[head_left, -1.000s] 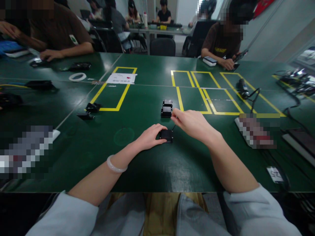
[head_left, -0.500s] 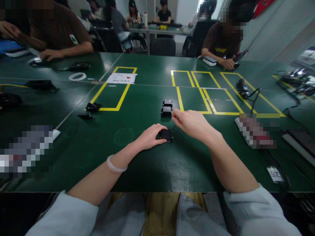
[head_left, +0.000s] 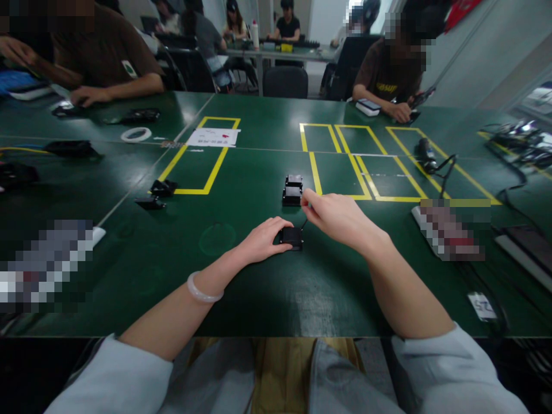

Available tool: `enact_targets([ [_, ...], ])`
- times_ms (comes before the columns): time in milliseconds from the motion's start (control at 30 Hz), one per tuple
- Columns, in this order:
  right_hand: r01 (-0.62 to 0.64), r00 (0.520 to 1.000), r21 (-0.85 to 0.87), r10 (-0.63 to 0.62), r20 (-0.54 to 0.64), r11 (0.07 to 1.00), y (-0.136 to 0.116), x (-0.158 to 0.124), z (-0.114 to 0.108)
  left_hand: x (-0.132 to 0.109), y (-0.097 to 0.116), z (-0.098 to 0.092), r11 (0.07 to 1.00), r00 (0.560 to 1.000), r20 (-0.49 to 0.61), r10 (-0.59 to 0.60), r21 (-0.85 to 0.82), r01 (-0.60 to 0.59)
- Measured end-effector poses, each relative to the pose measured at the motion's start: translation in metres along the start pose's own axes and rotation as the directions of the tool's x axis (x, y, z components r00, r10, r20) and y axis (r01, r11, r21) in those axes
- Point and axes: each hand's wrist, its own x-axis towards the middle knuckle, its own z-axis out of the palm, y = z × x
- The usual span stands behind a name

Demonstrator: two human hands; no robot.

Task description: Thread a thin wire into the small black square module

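My left hand [head_left: 261, 240] is closed on the left side of a small black box [head_left: 293, 237] that lies on the green table, thumb at the near edge and fingers at the far edge. My right hand [head_left: 336, 216] is pinched just beyond the box's right corner. From its fingertips a thin dark rod-like tool [head_left: 304, 223] slants down to the box's right side; its upper part is hidden in the fingers. Two similar black boxes [head_left: 292, 194] stand one behind the other, just past the held box and left of my right fingertips.
Two more black pieces [head_left: 150, 202] lie to the left. Yellow tape outlines [head_left: 314, 172], a paper sheet [head_left: 213, 137] and a tape roll [head_left: 135, 135] are farther back. A stand with a cable [head_left: 426, 156] is at right. Co-workers sit across the table.
Almost nothing differs. My right hand has shifted very slightly, the rod still at the box's right side; my left hand and the boxes stay in place.
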Motion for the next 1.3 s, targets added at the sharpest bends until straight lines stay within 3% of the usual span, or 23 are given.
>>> enact_targets([
  [533, 0.018, 1.0, 0.056, -0.018, -0.003, 0.998, -0.0009, -0.0012, -0.0021, -0.0008, -0.0005, 0.0007, 1.0, 1.0, -0.007, 0.001, -0.008, -0.001],
  [733, -0.024, 0.999, -0.033, 0.025, 0.022, 0.999, -0.0012, 0.0003, -0.003, -0.0013, -0.0022, 0.0023, 1.0, 1.0, -0.013, 0.003, -0.007, -0.003],
  [967, 0.003, 1.0, 0.032, -0.002, -0.02, 0.999, -0.0002, -0.0008, -0.0009, -0.0008, 0.0005, 0.0003, 1.0, 1.0, -0.007, -0.004, -0.018, 0.004],
  [1133, -0.028, 0.999, -0.033, 0.029, 0.032, 0.999, -0.001, 0.0006, -0.0024, -0.0009, -0.0003, 0.0009, 1.0, 1.0, -0.011, 0.001, -0.018, -0.001],
  [1300, -0.005, 1.0, 0.033, 0.005, 0.004, 0.999, -0.0018, -0.0009, -0.0037, -0.0009, -0.0008, 0.0007, 1.0, 1.0, -0.006, -0.001, -0.012, 0.001],
])
